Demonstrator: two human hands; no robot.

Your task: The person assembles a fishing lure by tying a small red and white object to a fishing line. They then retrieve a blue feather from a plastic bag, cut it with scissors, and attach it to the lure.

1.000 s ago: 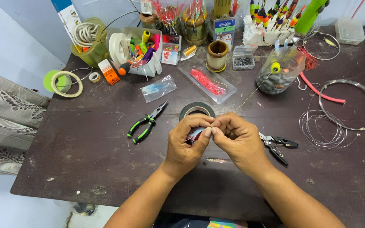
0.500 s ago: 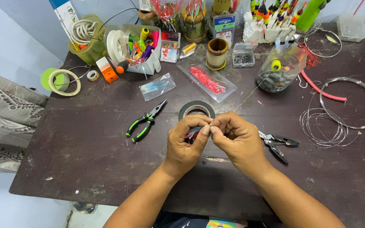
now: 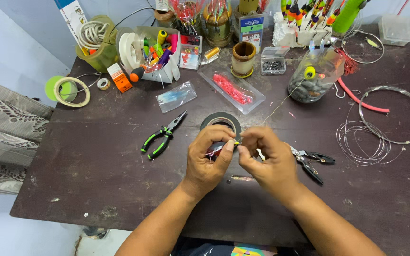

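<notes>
My left hand (image 3: 208, 159) and my right hand (image 3: 267, 159) meet fingertip to fingertip above the dark table (image 3: 96, 185). Between them I pinch a small red and silver lure-like piece (image 3: 214, 150) with a yellow tip. A thin line (image 3: 281, 102) runs from my fingers up toward the clear bag of grey weights (image 3: 312, 80). A black tape roll (image 3: 221, 121) lies just beyond my hands. Green-handled pliers (image 3: 162, 136) rest to the left of my left hand, and black pliers (image 3: 309, 159) lie partly under my right hand.
Coils of wire (image 3: 380, 128) and a red tube (image 3: 359, 99) lie at the right. A clear packet of red pieces (image 3: 231, 89), a small blue packet (image 3: 176, 96), a thread spool (image 3: 243, 59), an orange box (image 3: 119, 77) and tubs of floats crowd the far edge. A green-yellow reel (image 3: 67, 90) overhangs the left corner.
My hands stay pinched together at the same spot; the fingers have shifted slightly around the small piece. The view has moved a little.
</notes>
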